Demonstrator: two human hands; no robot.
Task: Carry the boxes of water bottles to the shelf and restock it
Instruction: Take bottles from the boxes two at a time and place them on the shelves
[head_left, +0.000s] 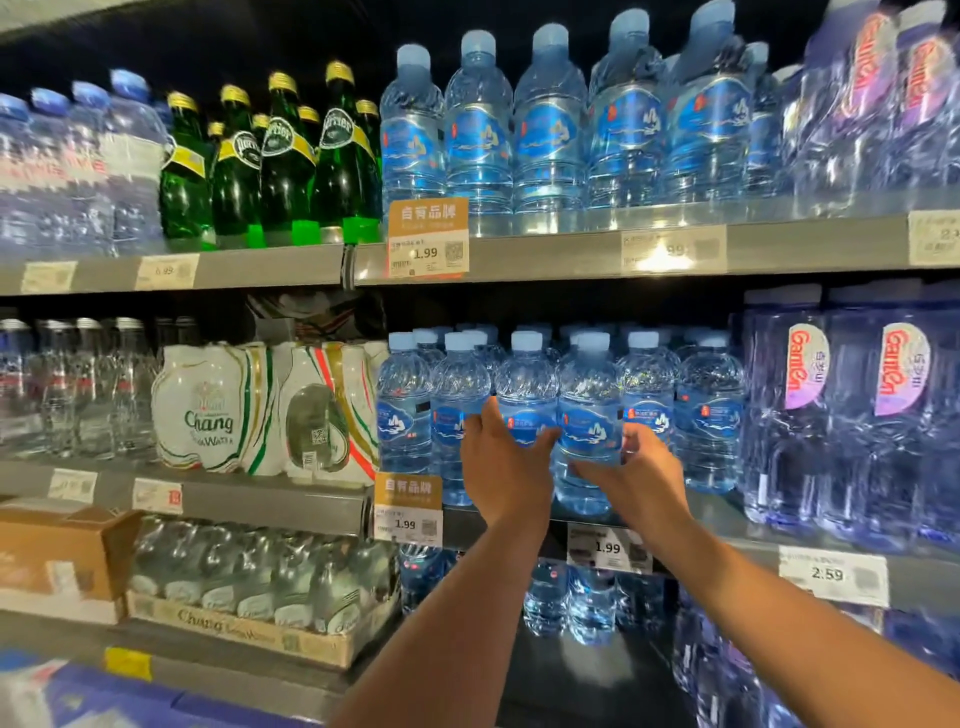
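Small clear water bottles with blue labels and pale blue caps stand in rows on the middle shelf. My left hand grips the lower part of one front-row bottle, thumb up along its left side. Beside it, my right hand holds the neighbouring bottle, with the thumb under its label and the fingers behind it. This bottle sits at the shelf's front edge, slightly ahead of the row. More of the same bottles fill the shelf above. No carrying box is in view by my hands.
Green Perrier bottles stand upper left. White Chang packs sit left of my hands and big Ganten bottles to the right. A cardboard box and a Chang tray are lower left. Price tags jut from the shelf rails.
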